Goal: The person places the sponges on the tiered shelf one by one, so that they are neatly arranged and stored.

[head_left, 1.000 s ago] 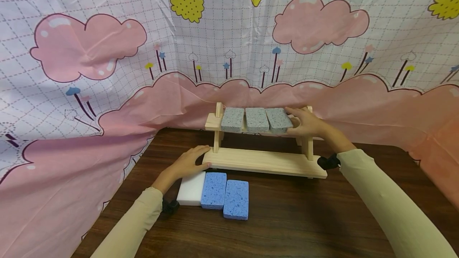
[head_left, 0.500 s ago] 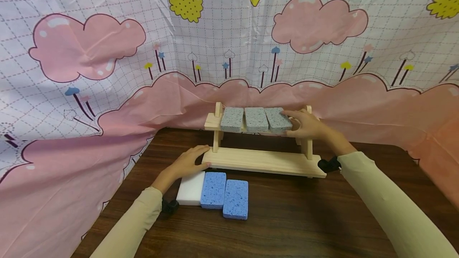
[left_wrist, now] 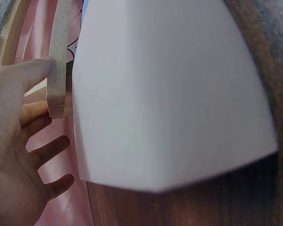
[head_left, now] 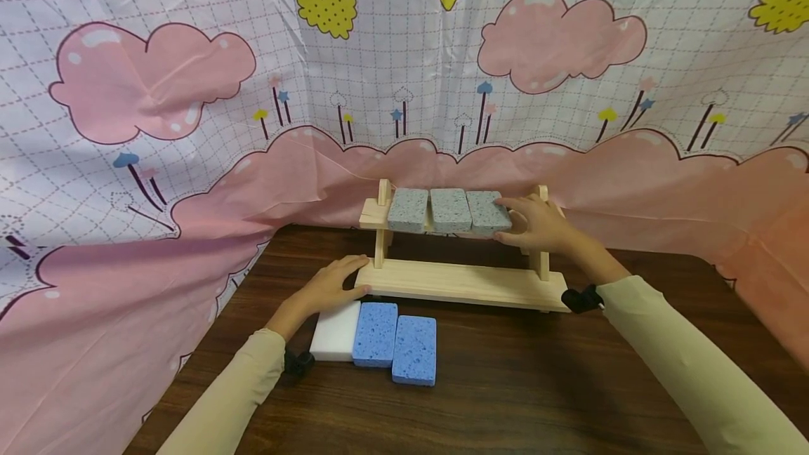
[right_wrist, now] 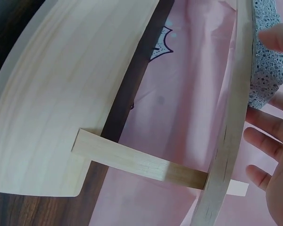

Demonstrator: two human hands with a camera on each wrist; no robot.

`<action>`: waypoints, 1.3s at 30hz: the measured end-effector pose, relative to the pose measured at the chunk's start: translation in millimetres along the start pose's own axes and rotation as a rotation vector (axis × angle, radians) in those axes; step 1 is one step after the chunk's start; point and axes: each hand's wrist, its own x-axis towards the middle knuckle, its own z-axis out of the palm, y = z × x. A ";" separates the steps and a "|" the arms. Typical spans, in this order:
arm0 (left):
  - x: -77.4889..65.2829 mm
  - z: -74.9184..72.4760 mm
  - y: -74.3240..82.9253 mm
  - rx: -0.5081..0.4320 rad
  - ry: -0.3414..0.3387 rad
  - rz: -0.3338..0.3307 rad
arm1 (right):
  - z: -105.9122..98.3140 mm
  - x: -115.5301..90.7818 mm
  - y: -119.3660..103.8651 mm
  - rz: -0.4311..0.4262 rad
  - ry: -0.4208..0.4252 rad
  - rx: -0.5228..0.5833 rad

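Observation:
A two-tier wooden rack (head_left: 464,279) stands at the back of the table. Three speckled grey sponges lie side by side on its upper board: a left one (head_left: 408,209), a middle one (head_left: 451,210) and a right one (head_left: 488,209). My right hand (head_left: 537,225) holds the right sponge by its outer end, thumb on the front edge and index finger at the rear; the right wrist view shows the thumb against that sponge (right_wrist: 265,66). My left hand (head_left: 327,289) grips the left end of the lower board, thumb in front, index finger behind, other fingers spread.
In front of the rack, a white sponge (head_left: 335,332) lies under my left wrist, filling much of the left wrist view. Two blue sponges, one (head_left: 376,334) beside it and another (head_left: 414,351) slightly nearer, lie to its right. A patterned curtain (head_left: 404,55) hangs behind the dark table.
My right hand has shifted slightly left, and the right grey sponge has turned straighter, its front closer to the middle one. My left hand keeps its place on the board.

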 end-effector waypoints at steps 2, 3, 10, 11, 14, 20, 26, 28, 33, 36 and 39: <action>0.4 -0.2 0.1 0.001 0.000 0.003 | 0.8 -1.3 -1.1 -0.002 0.013 -0.001; 0.6 -0.3 0.3 0.003 0.001 0.006 | 1.4 -1.8 -1.2 -0.002 0.019 -0.005; 0.2 -0.4 1.6 -0.001 0.007 0.011 | 2.1 -8.6 -3.8 -0.004 0.059 -0.022; 0.2 -0.3 1.6 -0.002 0.006 0.010 | 2.1 -9.8 -4.2 -0.003 0.064 -0.027; 0.2 -0.2 1.3 -0.003 0.003 0.004 | 1.6 -13.6 -6.5 -0.005 0.079 -0.026; -0.1 -0.6 1.6 0.004 0.000 0.003 | 2.0 -19.1 -11.1 -0.020 0.108 -0.023; -0.9 -0.3 2.5 0.001 0.011 0.013 | 1.8 -23.0 -14.5 -0.012 0.118 -0.029; -1.4 -0.2 2.8 0.001 0.014 0.014 | 1.1 -25.1 -16.5 -0.017 0.124 -0.027; -1.2 0.7 2.1 0.007 0.012 0.012 | 0.1 -31.3 -22.3 -0.043 0.152 -0.024; -1.1 0.9 1.8 0.008 0.013 0.017 | 1.0 -34.3 -26.0 -0.060 0.181 -0.024; -1.0 0.9 2.0 0.011 0.020 0.023 | 1.6 -37.2 -31.1 -0.093 0.213 -0.025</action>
